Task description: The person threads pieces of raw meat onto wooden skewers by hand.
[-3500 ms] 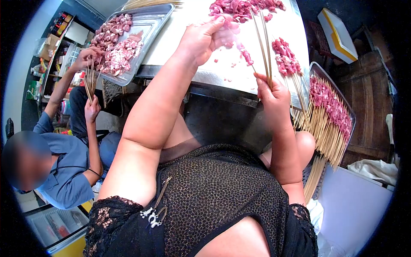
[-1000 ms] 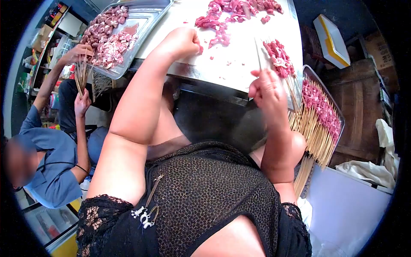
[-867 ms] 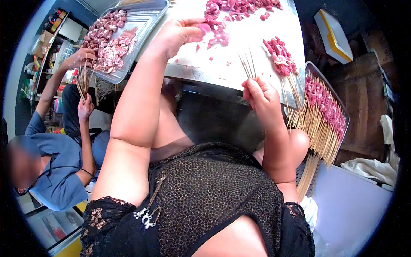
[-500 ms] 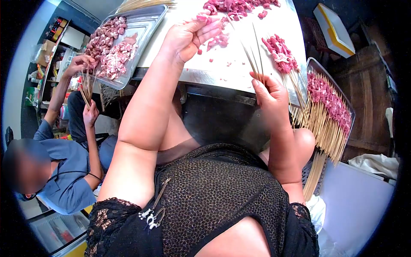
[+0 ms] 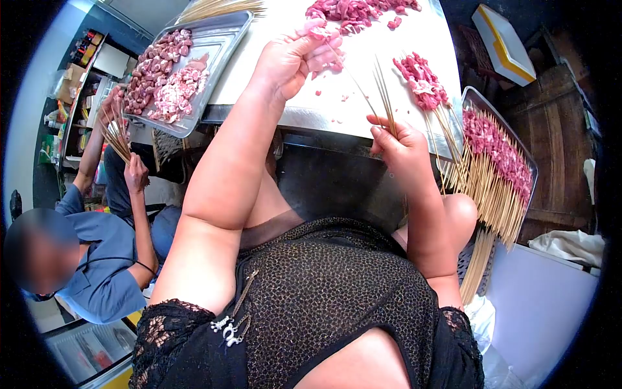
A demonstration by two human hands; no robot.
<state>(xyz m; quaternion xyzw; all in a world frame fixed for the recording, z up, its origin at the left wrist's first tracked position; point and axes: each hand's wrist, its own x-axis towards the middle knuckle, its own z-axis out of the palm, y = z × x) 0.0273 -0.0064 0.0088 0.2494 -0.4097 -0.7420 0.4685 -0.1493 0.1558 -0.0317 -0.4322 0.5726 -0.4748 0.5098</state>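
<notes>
My left fingers (image 5: 304, 47) pinch a small piece of meat (image 5: 317, 30) above the counter (image 5: 369, 55); I can't tell whether it's pierced. My right fingers (image 5: 383, 134) grip several thin sticks (image 5: 386, 104), one slanting over to my left fingertips. Just beyond those lies the meat pile (image 5: 363, 11). Right of my right fingers sit the loaded sticks (image 5: 422, 83), then a filled tray (image 5: 534, 167). Left of my left fingers is another meat tray (image 5: 225, 43).

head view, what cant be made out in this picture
Lower ends of held skewers: head view, hidden by right hand.
Far side of meat pile: head view, cut off by top edge.
Outline of meat piece at left hand: head view, blurred.
Labels on shelf goods: head view, too small.
</notes>
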